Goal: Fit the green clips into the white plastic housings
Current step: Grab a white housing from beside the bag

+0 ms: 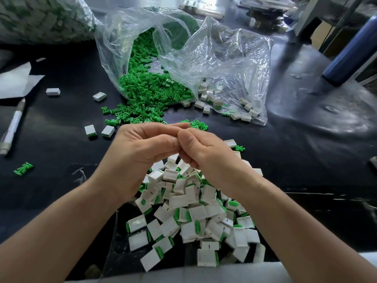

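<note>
The green clips (155,92) pour out of a clear bag (114,58) at the far side of the table (61,123), and a scatter of them reaches almost to the hands. Bare white housings (212,100) lie in the mouth of a second bag (244,78) just beside that heap.

Now the hands: left hand (142,148) and right hand (204,154) meet fingertip to fingertip, fingers curled in tight. Whatever they pinch is buried in the grip. I cannot tell whether a clip, a housing or both sit in there.

Right beneath them lies the pile of fitted pieces (193,211), white blocks with green showing at the edges.

Here is the danger, as I read it. The join is hidden even from the person's own view, so a clip going in skewed or backwards could jam, or a thin leg could bend under thumb pressure. And the work hangs directly over that pile: if the piece slips before the clip seats, a half-fitted one lands among the good ones and is hard to find again.

Further out, two fitted pieces (99,131) and a stray clip (23,168) sit apart on the table near a pen (12,127). A sweeping forearm could knock those loose bits off the near edge.
</note>
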`<state>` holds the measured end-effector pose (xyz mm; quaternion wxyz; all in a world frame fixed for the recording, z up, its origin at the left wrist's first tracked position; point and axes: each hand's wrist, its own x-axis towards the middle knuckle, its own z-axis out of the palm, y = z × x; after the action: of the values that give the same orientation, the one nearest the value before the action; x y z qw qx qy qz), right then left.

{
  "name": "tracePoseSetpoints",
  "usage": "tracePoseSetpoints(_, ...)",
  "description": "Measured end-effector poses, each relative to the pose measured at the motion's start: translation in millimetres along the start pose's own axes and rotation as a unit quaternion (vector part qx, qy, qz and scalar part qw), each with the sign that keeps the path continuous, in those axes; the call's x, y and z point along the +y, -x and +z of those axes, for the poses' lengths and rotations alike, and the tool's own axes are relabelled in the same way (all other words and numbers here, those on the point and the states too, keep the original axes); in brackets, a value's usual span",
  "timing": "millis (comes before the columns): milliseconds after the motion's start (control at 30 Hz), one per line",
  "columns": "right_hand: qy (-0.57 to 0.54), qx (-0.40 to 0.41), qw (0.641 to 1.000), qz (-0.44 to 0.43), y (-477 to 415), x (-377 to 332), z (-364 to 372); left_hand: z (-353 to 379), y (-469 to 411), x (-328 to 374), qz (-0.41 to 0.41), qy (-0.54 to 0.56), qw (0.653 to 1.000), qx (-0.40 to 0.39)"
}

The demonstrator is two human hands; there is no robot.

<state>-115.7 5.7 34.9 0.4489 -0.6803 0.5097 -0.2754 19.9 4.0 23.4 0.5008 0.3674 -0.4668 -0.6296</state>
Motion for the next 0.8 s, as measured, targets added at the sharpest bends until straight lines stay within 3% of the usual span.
tracePoseSetpoints(667,0.038,0.025,0.999,-0.022,1.3,3.3,3.4,2.9,2.0,-0.7,-0.002,0.028,1.000,0.014)
tracePoseSetpoints(800,-0.001,0.029,0.999,-0.024,1.3,2.6,4.8,2.6,1.4,0.0,-0.003,0.027,1.000,0.014)
